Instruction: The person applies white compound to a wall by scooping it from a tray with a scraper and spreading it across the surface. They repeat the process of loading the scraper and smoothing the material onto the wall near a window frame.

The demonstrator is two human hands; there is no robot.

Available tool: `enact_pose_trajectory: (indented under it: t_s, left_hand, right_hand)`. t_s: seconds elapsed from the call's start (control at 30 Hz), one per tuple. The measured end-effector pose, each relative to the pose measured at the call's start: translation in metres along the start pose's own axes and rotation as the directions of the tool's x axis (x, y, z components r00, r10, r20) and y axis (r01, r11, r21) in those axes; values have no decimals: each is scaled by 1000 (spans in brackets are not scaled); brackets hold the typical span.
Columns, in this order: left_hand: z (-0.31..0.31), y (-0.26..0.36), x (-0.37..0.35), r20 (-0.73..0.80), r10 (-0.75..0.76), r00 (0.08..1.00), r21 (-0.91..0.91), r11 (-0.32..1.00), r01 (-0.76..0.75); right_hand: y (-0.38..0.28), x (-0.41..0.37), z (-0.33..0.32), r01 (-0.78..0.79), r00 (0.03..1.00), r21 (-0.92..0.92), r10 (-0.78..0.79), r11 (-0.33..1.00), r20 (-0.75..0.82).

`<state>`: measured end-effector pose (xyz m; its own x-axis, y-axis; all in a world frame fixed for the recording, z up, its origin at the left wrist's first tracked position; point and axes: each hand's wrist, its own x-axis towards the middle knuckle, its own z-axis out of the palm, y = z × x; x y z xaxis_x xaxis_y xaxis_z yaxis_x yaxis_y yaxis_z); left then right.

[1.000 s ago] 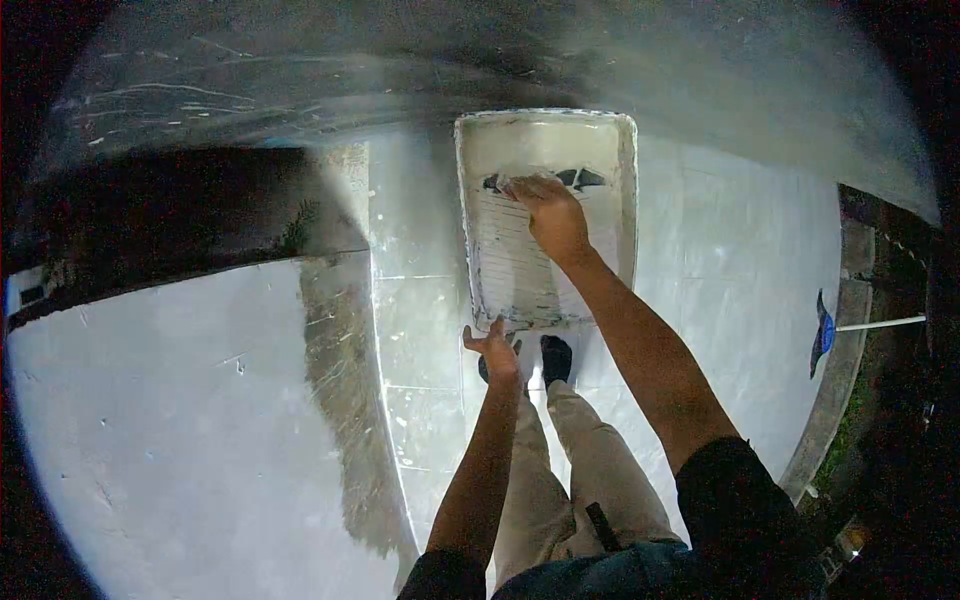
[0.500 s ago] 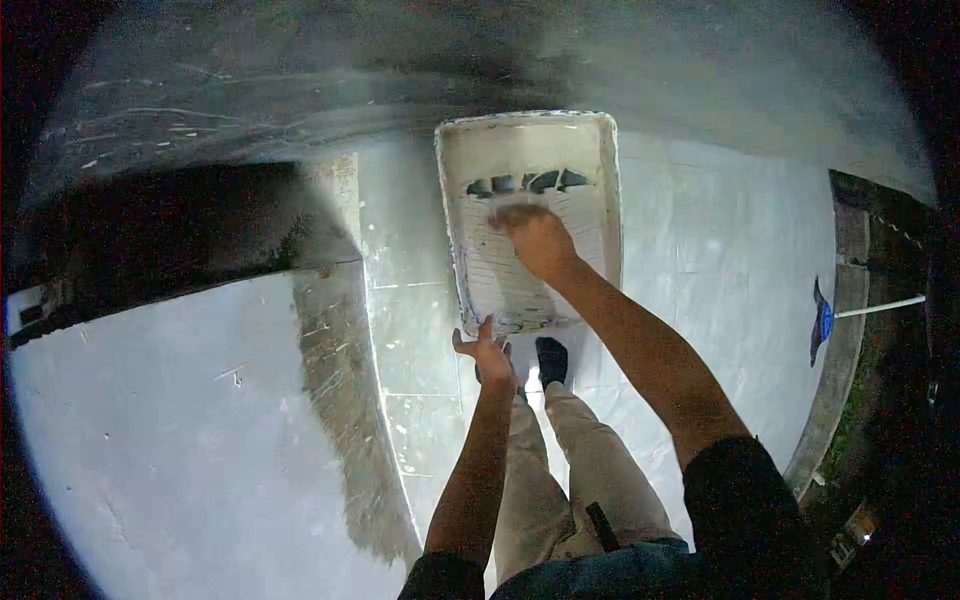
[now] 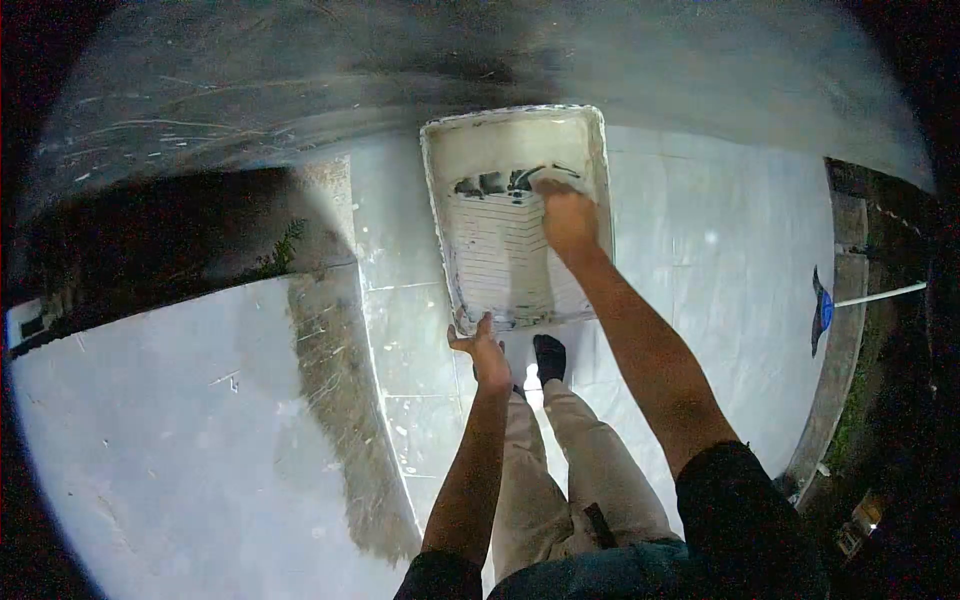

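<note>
A white paint tray (image 3: 595, 170) lies on the pale tiled floor in front of me, with a ribbed ramp and dark patches at the edge of its paint pool. My right hand (image 3: 568, 218) reaches into the tray at its right side, fingers curled down on the top of the ramp. Whatever it may hold is hidden under the hand. My left hand (image 3: 478, 345) hovers at the tray's near left corner with fingers spread and nothing in it.
My feet (image 3: 548, 356) in dark footwear stand just behind the tray. A white-painted surface (image 3: 170, 430) with a grey unpainted strip (image 3: 345, 420) fills the left. A blue tool on a white handle (image 3: 822, 312) lies at the right by a curb.
My right hand slid from the tray's upper middle down the ramp, then up to its upper right. The left hand stayed by the near edge.
</note>
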<state>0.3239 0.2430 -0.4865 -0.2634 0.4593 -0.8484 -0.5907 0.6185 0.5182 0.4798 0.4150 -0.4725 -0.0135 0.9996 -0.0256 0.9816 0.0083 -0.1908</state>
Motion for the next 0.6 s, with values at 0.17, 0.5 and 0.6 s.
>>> enact_pose_trajectory:
  t_s: [0.17,0.5,0.6]
  left_hand:
    - [-5,-4,2,-5,-22,1000,-7,1000,22]
    - [-7,1,9,31,-55,998,-27,998,56]
    - [-25,-21,28,100,-44,994,-50,998,49]
  right_hand:
    - [-48,-54,-14,64,982,227,-102,972,160]
    - [-2,-16,-22,-259,963,45,254,965,85]
    - [-19,-20,-1,-236,971,42,237,971,-32]
